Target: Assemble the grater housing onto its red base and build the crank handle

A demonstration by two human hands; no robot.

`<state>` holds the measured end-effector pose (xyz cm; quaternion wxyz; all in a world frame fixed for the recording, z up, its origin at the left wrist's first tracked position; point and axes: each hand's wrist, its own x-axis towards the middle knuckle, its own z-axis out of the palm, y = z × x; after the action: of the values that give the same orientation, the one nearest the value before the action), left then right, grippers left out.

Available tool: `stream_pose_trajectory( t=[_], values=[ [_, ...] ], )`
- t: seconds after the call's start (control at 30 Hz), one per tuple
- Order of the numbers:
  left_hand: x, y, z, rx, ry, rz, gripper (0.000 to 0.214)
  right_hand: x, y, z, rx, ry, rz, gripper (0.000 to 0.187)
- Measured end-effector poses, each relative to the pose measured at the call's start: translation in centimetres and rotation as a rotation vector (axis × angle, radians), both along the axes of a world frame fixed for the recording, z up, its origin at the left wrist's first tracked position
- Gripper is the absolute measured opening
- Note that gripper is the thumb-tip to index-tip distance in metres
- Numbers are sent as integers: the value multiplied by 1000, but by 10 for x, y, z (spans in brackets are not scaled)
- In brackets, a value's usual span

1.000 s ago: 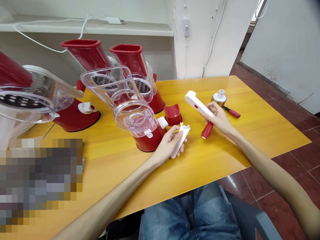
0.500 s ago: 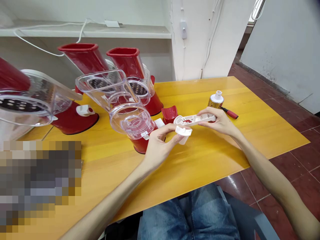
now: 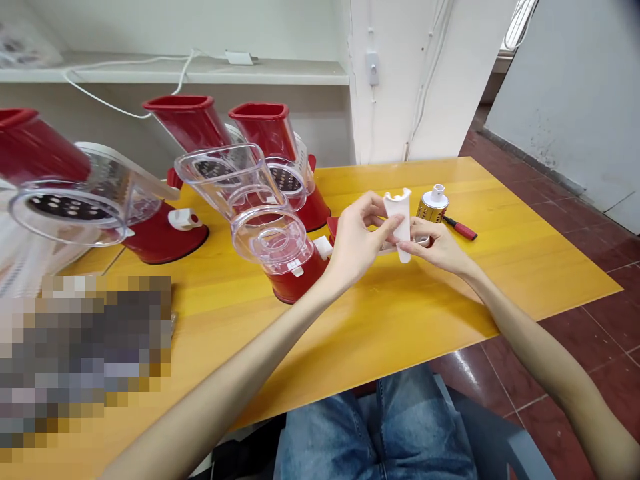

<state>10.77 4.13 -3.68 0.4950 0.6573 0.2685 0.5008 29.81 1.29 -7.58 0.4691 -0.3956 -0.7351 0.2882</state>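
Note:
My left hand (image 3: 357, 241) pinches a small white plastic cover piece (image 3: 399, 215) and holds it upright above the yellow table (image 3: 410, 320). My right hand (image 3: 436, 245) grips the white crank handle (image 3: 387, 249), which lies flat and mostly hidden behind the left hand and the cover. The lower end of the cover meets the crank handle between my two hands. Just left of my hands stands a red rotary grater with a clear housing (image 3: 273, 233).
Two more red graters (image 3: 270, 147) stand at the back and a large one (image 3: 75, 200) at the left. A gold drum blade (image 3: 433, 204) and a red-handled screwdriver (image 3: 463, 229) lie behind my right hand. A small red cup (image 3: 332, 228) sits beside the grater.
My left hand has lifted the white cover piece from low on the table and stood it upright onto the crank handle. The right hand turned the handle from raised to flat.

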Motion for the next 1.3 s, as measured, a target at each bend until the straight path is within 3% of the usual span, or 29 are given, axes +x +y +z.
stream_pose_trajectory(
  t=[0.1,0.2,0.3,0.43,0.53,0.7,0.8,1.13,1.3],
  values=[
    [-4,2,0,133,148,-15,29,1,2,-1,-129,44,-6,31],
    [-20,0,-4,416,376,164,26,6,5,-3,-286,211,-52,32],
    [-38,-2,-18,667,553,197,44,11,8,-2,-370,413,-75,32],
    [-52,-1,-41,812,588,223,21,10,9,2,-523,455,-16,32],
    [-54,-4,-52,689,564,196,20,10,12,3,-518,585,-81,30],
    [-49,-19,-59,12,329,7,33,14,19,-2,-360,775,-127,31],
    [-46,-21,-62,-219,132,-73,41,13,18,-3,-337,756,-62,36],
    [-46,-15,-69,-432,-47,-113,56,8,14,-2,-434,692,-4,43],
    [-47,-17,-66,-418,-24,-124,46,5,12,-3,-377,569,-21,37]
  ],
)
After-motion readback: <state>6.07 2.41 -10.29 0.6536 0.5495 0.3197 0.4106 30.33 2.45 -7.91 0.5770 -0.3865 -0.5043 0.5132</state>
